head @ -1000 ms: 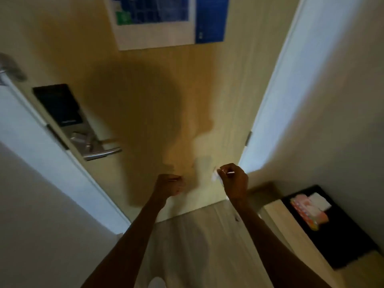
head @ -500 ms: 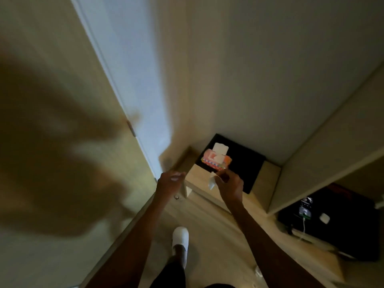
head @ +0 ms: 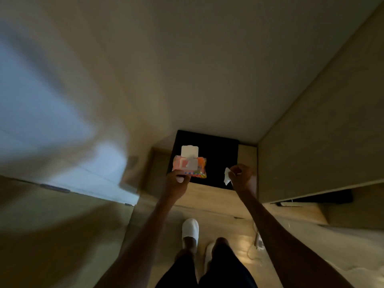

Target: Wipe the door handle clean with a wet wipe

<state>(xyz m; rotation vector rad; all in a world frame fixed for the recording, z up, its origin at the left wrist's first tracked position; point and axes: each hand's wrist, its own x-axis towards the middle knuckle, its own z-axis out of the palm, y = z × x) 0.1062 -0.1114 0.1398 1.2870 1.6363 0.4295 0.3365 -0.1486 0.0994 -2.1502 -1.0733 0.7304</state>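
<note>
An orange and pink wet wipe pack (head: 190,165) with its white lid flipped open lies on a black surface (head: 220,154) atop a low wooden cabinet. My left hand (head: 179,179) touches the pack's near edge, fingers on it. My right hand (head: 241,177) is to the right of the pack, pinched shut on a small crumpled white wet wipe (head: 227,176). The door handle is out of view; only the blurred door edge (head: 56,188) with a hinge shows at the left.
A pale wall rises behind the cabinet. A tall wooden wardrobe panel (head: 322,132) stands at the right with a dark gap beneath it. My feet in white slippers (head: 190,230) stand on the wooden floor. A white cable (head: 257,242) lies by the right.
The view has swung right, away from the door and its handle, to the cabinet. My left hand has reached the wipe pack. My right hand still holds the wipe.
</note>
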